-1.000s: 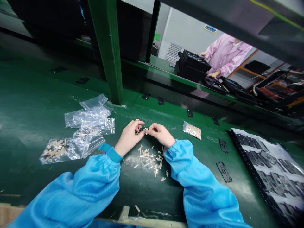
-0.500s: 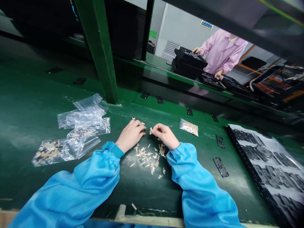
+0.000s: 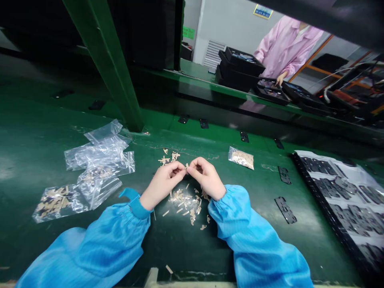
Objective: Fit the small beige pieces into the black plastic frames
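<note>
My left hand (image 3: 165, 180) and my right hand (image 3: 207, 176) meet fingertip to fingertip above the green bench. Pinched between them is a small beige piece (image 3: 187, 166), with thumb and forefinger of each hand closed on it. Its exact kind is too small to make out. Behind my left hand lies a small group of similar beige pieces (image 3: 175, 156). A looser pile of beige pieces (image 3: 183, 196) is spread on the bench just below both hands, partly hidden by my right hand.
Clear zip bags (image 3: 102, 154) overlap at the left, one bag (image 3: 55, 201) holding beige pieces. A filled bag (image 3: 241, 158) lies right of my hands. Black plates (image 3: 285, 210) dot the bench beside a tray (image 3: 315, 200) of similar parts. A green post (image 3: 120, 68) rises behind; a co-worker (image 3: 282, 48) stands beyond.
My left hand has come away from the far group of pieces and moved right to meet my right hand at the small piece. The camera view has shifted slightly.
</note>
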{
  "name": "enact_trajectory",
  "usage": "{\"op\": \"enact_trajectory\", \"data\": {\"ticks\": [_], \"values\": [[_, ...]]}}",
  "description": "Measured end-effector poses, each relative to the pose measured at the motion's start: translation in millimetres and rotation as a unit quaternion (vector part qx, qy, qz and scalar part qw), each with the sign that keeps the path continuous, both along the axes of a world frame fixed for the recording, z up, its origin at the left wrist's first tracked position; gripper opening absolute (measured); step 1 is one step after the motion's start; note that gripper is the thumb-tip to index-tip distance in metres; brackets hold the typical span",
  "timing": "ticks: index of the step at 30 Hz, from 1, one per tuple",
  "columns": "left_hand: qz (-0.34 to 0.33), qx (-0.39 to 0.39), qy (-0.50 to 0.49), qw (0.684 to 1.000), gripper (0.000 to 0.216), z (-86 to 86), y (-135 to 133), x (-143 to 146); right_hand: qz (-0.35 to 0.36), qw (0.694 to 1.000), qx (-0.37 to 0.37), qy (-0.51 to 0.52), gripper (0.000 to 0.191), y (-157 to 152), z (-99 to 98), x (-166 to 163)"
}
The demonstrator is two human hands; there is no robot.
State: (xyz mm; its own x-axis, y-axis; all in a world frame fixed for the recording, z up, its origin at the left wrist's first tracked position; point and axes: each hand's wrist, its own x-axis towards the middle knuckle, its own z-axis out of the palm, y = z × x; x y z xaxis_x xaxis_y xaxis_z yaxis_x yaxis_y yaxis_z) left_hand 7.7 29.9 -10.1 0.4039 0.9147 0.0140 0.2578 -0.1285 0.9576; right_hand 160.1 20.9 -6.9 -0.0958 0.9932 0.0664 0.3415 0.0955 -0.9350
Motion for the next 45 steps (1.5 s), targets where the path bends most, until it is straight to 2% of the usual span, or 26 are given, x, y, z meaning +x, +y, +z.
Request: {"op": "enact_trajectory", "data": {"ticks": [4, 11, 14, 16, 19, 22, 25, 33, 41, 45], "values": [[0.020, -0.024, -0.019, 0.999, 0.016, 1.6, -1.7, -1.3, -0.001, 1.000, 0.018, -0.010, 0.010, -1.5, 0.4, -2.1], [0.070, 0.016, 0.020, 0.997, 0.015, 0.2, -6.7, 2.4, -0.036, 0.999, 0.023, 0.009, 0.011, -6.3, -1.8, -9.1], [0.089, 0.025, 0.018, 0.996, 0.015, 0.2, -8.2, 3.8, -0.054, 0.989, 0.112, -0.077, 0.010, -11.0, -1.6, -10.9], [0.102, 0.031, 0.022, 0.994, 0.015, 0.4, -9.0, 4.0, -0.050, 0.959, 0.208, -0.184, 0.009, -13.9, -1.3, -11.1], [0.114, 0.068, 0.043, 0.990, 0.012, 1.3, -10.3, 3.8, -0.037, 0.893, 0.312, -0.323, 0.014, -16.0, -1.2, -11.0], [0.109, 0.130, 0.076, 0.983, 0.011, 2.9, -11.6, 3.3, -0.034, 0.846, 0.355, -0.396, 0.016, -15.8, -1.5, -11.2], [0.099, 0.161, 0.101, 0.977, 0.012, 3.8, -12.2, 3.1, -0.031, 0.825, 0.369, -0.428, 0.018, -15.6, -1.4, -11.6], [0.093, 0.146, 0.106, 0.979, 0.012, 1.8, -12.1, 1.9, -0.017, 0.823, 0.362, -0.438, 0.022, -15.9, 0.0, -11.5], [0.087, 0.134, 0.105, 0.982, 0.013, 4.3, -13.0, 3.9, -0.016, 0.841, 0.349, -0.414, 0.023, -15.2, -1.4, -10.7], [0.088, 0.113, 0.091, 0.986, 0.012, 3.3, -12.5, 4.4, -0.019, 0.838, 0.350, -0.419, 0.025, -15.4, -0.4, -10.1]]}}
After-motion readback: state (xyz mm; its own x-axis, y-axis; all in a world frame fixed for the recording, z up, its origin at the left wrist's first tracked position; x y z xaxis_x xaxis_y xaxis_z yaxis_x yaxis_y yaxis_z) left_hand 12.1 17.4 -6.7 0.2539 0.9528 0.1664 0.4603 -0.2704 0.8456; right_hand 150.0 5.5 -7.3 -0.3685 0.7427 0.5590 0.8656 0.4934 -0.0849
